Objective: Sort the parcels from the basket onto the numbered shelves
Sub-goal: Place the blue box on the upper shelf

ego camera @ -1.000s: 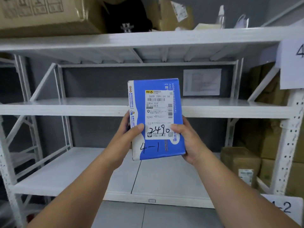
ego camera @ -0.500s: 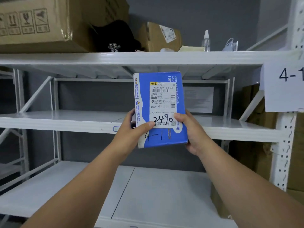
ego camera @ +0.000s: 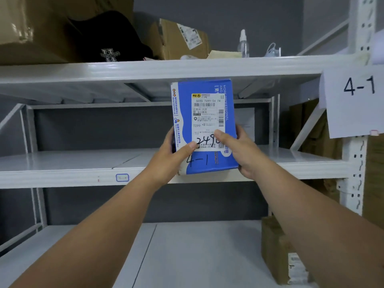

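Left hand: my left hand point(ego camera: 172, 154) grips the lower left edge of the flat blue-and-white cardboard parcel point(ego camera: 204, 125), thumb across its face.
Right hand: my right hand point(ego camera: 239, 150) grips the lower right edge, thumb over the handwritten number.
Parcel position: held upright in the air, in front of the white metal middle shelf point(ego camera: 62, 173), under the white metal top shelf point(ego camera: 145, 69); not set down.
Change: over the last second I see the parcel raised from before the lower shelves, and the white paper shelf sign point(ego camera: 355, 100) has come into view.
Meaning: I judge destination found; placing remains.
Parcel writing: "4-1", "249", partly covered; printed "502D T099-54 74".
Sign writing: "4-1".
Other: black cap point(ego camera: 110, 38) with white emblem above.
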